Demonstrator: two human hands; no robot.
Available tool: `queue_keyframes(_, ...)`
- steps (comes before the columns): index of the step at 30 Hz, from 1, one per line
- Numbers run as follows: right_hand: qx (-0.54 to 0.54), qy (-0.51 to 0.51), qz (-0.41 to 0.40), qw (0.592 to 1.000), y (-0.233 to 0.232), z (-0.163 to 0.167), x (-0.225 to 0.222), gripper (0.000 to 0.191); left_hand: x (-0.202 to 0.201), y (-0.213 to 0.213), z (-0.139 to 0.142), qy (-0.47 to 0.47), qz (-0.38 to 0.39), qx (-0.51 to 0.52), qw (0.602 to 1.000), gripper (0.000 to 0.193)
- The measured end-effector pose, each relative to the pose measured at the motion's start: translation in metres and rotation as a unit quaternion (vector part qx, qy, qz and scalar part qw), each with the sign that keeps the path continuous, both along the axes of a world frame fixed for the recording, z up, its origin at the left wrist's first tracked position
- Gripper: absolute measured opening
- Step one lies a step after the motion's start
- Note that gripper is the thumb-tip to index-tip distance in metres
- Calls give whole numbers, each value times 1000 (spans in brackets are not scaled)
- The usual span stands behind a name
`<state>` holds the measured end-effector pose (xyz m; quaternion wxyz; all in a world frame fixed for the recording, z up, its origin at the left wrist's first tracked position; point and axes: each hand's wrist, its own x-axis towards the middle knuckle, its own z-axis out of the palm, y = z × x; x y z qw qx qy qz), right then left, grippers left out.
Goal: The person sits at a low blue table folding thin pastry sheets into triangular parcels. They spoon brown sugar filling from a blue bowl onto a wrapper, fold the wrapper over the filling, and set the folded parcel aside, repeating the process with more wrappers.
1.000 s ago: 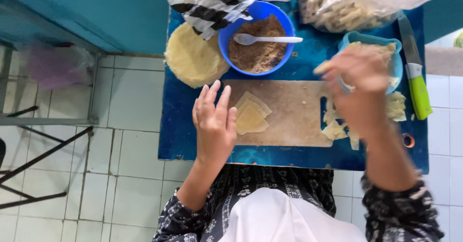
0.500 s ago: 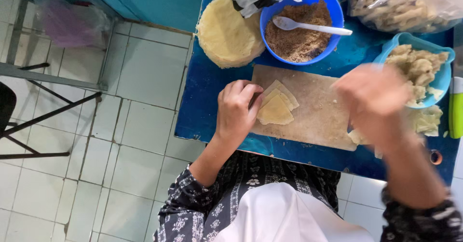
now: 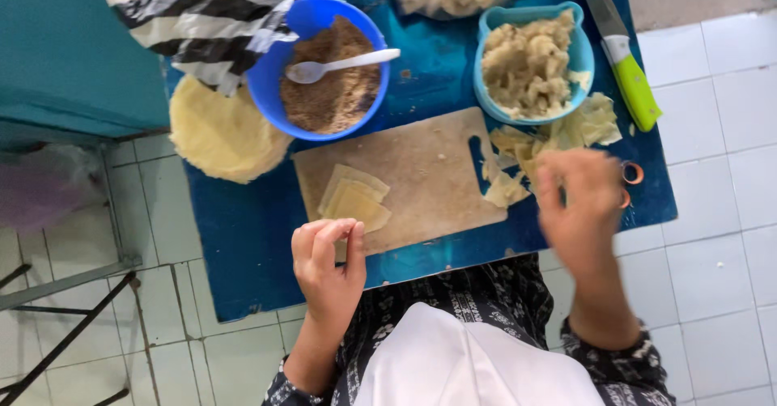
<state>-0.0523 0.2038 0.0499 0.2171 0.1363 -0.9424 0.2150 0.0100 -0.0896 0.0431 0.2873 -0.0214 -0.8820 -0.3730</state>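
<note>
Pastry squares [image 3: 354,200], thin and pale yellow, lie stacked on the near left part of a wooden cutting board [image 3: 421,171], which rests on a blue table [image 3: 243,236]. The left hand [image 3: 328,268] hovers just near of the squares at the board's near edge, fingers curled loosely with the thumb close to the fingertips; it grips nothing that shows. The right hand [image 3: 579,212] is blurred over the table's near right side, just near a heap of torn pastry pieces [image 3: 550,143]; whether it holds anything cannot be told. Far of the board stands a blue bowl [image 3: 320,70] of brown crumbly filling with a white spoon [image 3: 340,66] in it. To its right sits a light blue dish [image 3: 530,62] of pale chunks. A round stack of pastry sheets [image 3: 218,135] lies at the left, and a green-handled knife [image 3: 619,46] at the far right.
</note>
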Motion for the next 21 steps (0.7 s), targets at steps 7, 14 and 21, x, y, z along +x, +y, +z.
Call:
queue_keyframes(7, -220, -84, -32, 971, 62, -25, -24, 9, -30, 61, 13, -41, -169, 95, 980, 15)
queue_keyframes(14, -260, -77, 6, 963, 42, -9, -7, 15, -68, 129, -16, -333, -319, 492, 739, 43)
queue_keyframes(21, -174, -76, 134, 973, 31, 9, 4, 31, -75, 130, -28, -297, -243, 289, 877, 36)
